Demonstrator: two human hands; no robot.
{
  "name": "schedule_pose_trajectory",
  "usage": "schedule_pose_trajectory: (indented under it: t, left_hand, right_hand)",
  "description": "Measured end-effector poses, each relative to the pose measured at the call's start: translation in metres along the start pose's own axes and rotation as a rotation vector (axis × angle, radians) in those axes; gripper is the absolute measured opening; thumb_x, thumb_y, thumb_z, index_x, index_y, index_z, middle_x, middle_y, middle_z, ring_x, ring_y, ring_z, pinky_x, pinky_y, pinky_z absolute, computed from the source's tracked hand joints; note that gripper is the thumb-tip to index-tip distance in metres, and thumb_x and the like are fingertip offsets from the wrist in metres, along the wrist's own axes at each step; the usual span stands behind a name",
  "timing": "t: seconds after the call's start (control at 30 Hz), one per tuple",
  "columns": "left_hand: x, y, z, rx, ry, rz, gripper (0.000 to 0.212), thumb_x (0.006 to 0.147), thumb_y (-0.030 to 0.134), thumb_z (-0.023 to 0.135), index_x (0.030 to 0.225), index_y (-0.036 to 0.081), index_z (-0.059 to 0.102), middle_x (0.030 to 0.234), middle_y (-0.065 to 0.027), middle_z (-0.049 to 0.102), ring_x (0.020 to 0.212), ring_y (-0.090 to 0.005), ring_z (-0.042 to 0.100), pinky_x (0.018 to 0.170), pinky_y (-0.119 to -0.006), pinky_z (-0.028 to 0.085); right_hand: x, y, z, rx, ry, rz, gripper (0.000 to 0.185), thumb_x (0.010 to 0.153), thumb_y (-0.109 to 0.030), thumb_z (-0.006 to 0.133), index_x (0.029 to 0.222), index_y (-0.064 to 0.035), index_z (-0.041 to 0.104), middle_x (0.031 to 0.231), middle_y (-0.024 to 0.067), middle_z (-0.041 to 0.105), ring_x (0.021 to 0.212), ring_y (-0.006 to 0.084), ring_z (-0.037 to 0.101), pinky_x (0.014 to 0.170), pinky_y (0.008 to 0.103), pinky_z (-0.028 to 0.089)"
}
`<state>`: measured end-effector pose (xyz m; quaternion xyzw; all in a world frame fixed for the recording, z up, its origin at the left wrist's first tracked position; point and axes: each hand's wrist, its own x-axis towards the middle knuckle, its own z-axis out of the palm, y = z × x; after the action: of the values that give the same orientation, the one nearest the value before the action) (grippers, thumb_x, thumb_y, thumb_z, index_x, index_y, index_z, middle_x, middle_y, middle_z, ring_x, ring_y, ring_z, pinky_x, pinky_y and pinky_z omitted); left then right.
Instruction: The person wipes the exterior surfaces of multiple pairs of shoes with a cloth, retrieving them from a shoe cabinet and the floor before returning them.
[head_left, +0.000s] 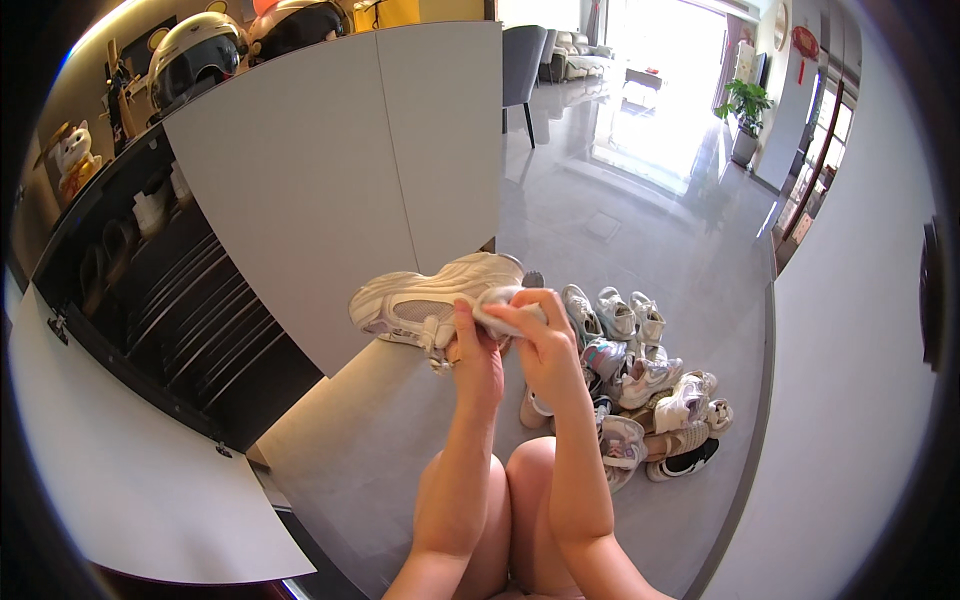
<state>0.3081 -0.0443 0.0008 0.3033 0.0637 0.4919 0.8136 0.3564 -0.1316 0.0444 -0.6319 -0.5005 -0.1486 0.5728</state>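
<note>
My left hand (477, 367) grips a cream sneaker (409, 304) with a mesh panel and a buckled strap, its thumb pressed on the side. The shoe is held up in front of my knees, tilted over. My right hand (547, 330) pinches a white cloth or wipe (499, 309) against the shoe's right end. That end is partly covered by the cloth and fingers. To the right of my forearms, a pile of shoes (630, 375), mostly white sneakers, spreads over the grey tiled floor (390, 457).
At left a shoe cabinet (285, 150) has a lowered door (142, 450), baring dark slatted shelves (225, 322) with some shoes inside. Helmets (199, 60) and a lucky cat figurine (75, 157) stand on top. A white wall (840, 375) borders the right. A chair (521, 64) stands beyond.
</note>
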Motion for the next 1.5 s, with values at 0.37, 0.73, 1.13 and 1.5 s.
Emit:
schedule_pose_trajectory:
  t: [0.37,0.73,1.13,1.5]
  left_hand:
    - [0.004,0.002,-0.002,-0.039,-0.003,-0.028,0.048,0.102,0.046,0.048,0.121,0.002,0.053,0.112,-0.0088,0.061,0.102,-0.0169,0.062,0.085,-0.031,0.052]
    - [0.007,0.001,-0.002,-0.132,0.019,-0.062,0.046,0.102,0.045,0.048,0.12,0.002,0.054,0.109,-0.0073,0.063,0.102,-0.0165,0.062,0.084,-0.032,0.053]
    - [0.008,0.003,-0.006,-0.312,0.045,-0.224,0.044,0.099,0.038,0.056,0.126,0.005,0.055,0.122,-0.0087,0.062,0.113,-0.0221,0.061,0.096,-0.038,0.052]
    - [0.009,0.01,-0.008,-0.229,-0.012,-0.201,0.046,0.101,0.039,0.053,0.129,0.002,0.052,0.124,-0.0118,0.06,0.114,-0.0234,0.059,0.096,-0.038,0.052]
  right_hand:
    - [-0.005,0.0,0.013,0.065,0.021,0.014,0.041,0.073,0.009,0.06,0.106,-0.0114,0.075,0.102,0.0111,0.057,0.099,0.0305,0.058,0.087,0.0395,0.049]
    - [-0.002,-0.007,0.005,0.12,0.089,0.127,0.044,0.075,0.015,0.053,0.105,-0.0095,0.075,0.103,0.0121,0.057,0.091,0.0265,0.062,0.081,0.0331,0.051]
    - [0.015,-0.022,0.024,-0.229,0.324,-0.032,0.043,0.076,0.006,0.059,0.112,-0.0132,0.07,0.104,0.0118,0.056,0.096,0.0305,0.055,0.081,0.0409,0.049]
    - [-0.001,0.003,0.049,-0.155,0.447,-0.012,0.043,0.077,0.005,0.062,0.113,-0.0159,0.072,0.102,0.0084,0.054,0.097,0.0304,0.053,0.083,0.0398,0.048]
